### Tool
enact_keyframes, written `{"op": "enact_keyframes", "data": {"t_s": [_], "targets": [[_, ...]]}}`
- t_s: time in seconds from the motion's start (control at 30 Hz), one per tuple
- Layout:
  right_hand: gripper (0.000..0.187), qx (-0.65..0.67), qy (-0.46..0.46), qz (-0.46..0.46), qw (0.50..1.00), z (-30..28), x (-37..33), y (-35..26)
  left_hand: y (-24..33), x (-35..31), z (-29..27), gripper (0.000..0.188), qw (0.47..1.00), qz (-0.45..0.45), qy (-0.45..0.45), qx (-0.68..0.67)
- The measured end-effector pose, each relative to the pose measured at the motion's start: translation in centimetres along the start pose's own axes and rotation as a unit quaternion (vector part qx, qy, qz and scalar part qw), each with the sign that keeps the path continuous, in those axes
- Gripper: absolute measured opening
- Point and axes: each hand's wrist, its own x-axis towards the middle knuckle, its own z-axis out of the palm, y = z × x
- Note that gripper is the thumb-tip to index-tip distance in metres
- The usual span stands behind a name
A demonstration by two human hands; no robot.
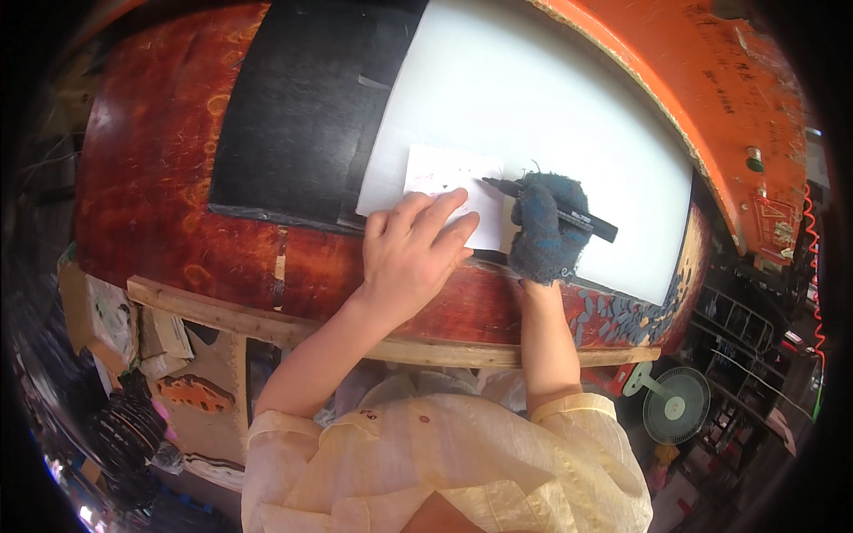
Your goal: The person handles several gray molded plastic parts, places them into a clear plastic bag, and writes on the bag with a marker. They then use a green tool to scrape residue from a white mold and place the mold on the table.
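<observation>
A small white sheet of paper (487, 226) with a few faint marks lies over the lower left part of a large white sheet (542, 98). My bare left hand (410, 249) rests on the small paper's lower left edge, its fingers stretched out and slightly apart, pressing it down. In a dark blue knitted glove, my right hand (549, 226) is shut on a black marker pen (591, 224). The pen slants, its tip end pointing left over the small paper's right side. Whether the tip touches the paper I cannot tell.
A black sheet (293, 107) lies left of the white one on the reddish-brown table (151, 160). Many small dark cut pieces (622, 318) are scattered at the near right. An orange machine (711, 80) borders the far right. Below stands a fan (675, 406).
</observation>
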Motion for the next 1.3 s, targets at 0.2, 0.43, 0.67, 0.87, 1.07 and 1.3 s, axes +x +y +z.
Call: {"op": "enact_keyframes", "data": {"t_s": [0.2,0.43,0.67,0.87,1.07,1.3], "targets": [[0.008,-0.171,-0.078,-0.109,0.976,0.5,0.1,0.5,0.0,-0.3,0.1,0.039,1.000,-0.008,-0.030,0.005],[0.012,0.055,0.005,0.030,0.998,-0.2,1.2,-0.8,0.2,0.0,-0.8,0.037,0.998,-0.023,-0.026,-0.048],[0.010,0.102,-0.050,-0.041,0.993,-2.5,-1.0,-4.4,1.8,0.6,-2.8,0.033,0.932,-0.232,-0.007,-0.279],[0.007,0.171,-0.132,0.071,0.974,-1.5,-3.6,-5.5,2.6,0.2,-3.7,0.065,0.943,-0.242,-0.050,-0.224],[0.006,0.094,-0.158,0.069,0.981,0.2,-4.4,-4.9,2.5,0.1,-3.5,0.074,0.958,-0.233,-0.085,-0.141],[0.011,0.010,-0.214,0.038,0.976,0.2,-5.9,-3.6,3.9,-1.2,-4.1,0.071,0.962,-0.188,-0.194,0.026]]}}
